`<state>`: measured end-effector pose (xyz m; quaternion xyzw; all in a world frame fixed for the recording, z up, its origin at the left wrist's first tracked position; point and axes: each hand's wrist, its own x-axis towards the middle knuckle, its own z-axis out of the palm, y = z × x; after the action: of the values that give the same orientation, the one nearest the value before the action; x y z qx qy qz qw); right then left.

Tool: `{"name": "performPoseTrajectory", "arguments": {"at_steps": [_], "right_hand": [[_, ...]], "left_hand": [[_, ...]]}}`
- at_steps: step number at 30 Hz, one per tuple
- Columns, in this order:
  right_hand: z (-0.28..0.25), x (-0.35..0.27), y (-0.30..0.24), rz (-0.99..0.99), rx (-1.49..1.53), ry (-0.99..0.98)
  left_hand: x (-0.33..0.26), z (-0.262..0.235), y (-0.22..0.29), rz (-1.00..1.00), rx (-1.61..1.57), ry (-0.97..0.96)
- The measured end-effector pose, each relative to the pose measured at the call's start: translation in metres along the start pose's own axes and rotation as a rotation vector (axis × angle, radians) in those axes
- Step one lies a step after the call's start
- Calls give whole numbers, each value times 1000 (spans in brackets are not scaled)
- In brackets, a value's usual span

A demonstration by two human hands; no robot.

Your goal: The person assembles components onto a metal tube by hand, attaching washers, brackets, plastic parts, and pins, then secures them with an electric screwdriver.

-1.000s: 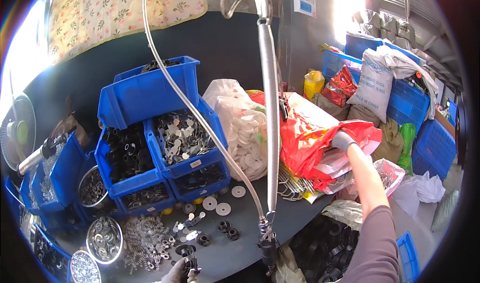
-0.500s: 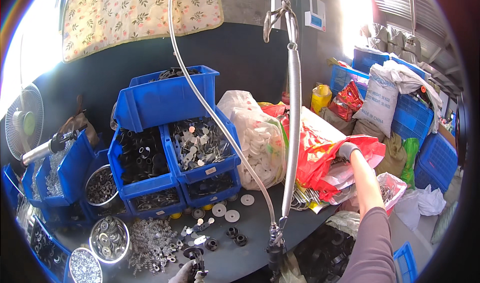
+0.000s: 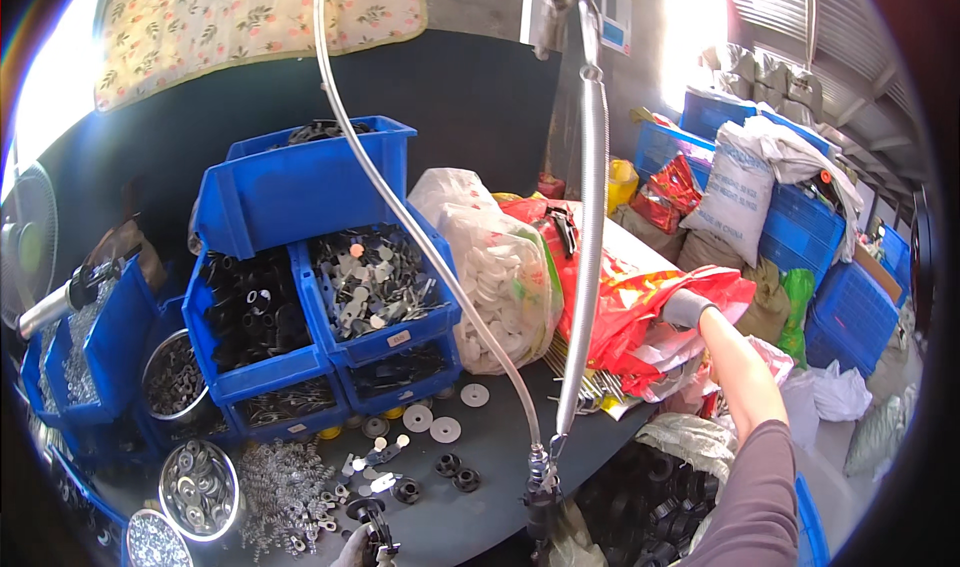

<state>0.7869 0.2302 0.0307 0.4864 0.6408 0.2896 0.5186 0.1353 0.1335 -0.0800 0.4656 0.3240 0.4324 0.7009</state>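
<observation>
My left hand [image 3: 354, 549], in a grey glove at the lower edge, is closed on a black round plastic part [image 3: 368, 515] with metal pieces on it. Off to the right, my right hand [image 3: 688, 309], gloved in grey, reaches into the mouth of a red plastic bag [image 3: 630, 312]. Its fingers are hidden by the bag, so what they touch does not show. Near my left hand lie loose black round parts [image 3: 466, 480], small metal pieces [image 3: 382, 454] and pale flat discs [image 3: 446, 430].
Blue bins [image 3: 375, 317] of black and metal parts stand at the back. Steel bowls [image 3: 200, 490] of small parts sit at the left. A tool [image 3: 542, 497] hangs from a spring [image 3: 592, 217] mid-table. Beside my right arm lies an open sack [image 3: 690, 442] of black rings.
The whole view has shifted, so the bins and bag sit further left in the picture. My right hand stays at the red bag; my left hand still holds the black part.
</observation>
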Motion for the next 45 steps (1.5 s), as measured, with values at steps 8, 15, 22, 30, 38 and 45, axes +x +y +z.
{"name": "performPoseTrajectory", "arguments": {"at_steps": [8, 15, 22, 30, 38, 45], "right_hand": [[-44, -118, -75, 697, 1177, 80], [-52, -150, -105, 915, 2136, 344], [52, -149, -105, 717, 1857, 684], [-40, -208, -88, 1089, 1926, 272], [-178, -276, -215, 108, 3491, 93], [-264, -248, -240, 858, 2857, 803]], "left_hand": [[-2, 4, -6, -12, 42, 11], [-12, 12, -3, 6, -37, 16], [-27, -42, -21, -629, -1003, 127], [-74, 8, 36, -221, -423, -97], [-88, -2, 34, 116, -164, -32], [-108, -26, 82, 87, 74, 81]]}}
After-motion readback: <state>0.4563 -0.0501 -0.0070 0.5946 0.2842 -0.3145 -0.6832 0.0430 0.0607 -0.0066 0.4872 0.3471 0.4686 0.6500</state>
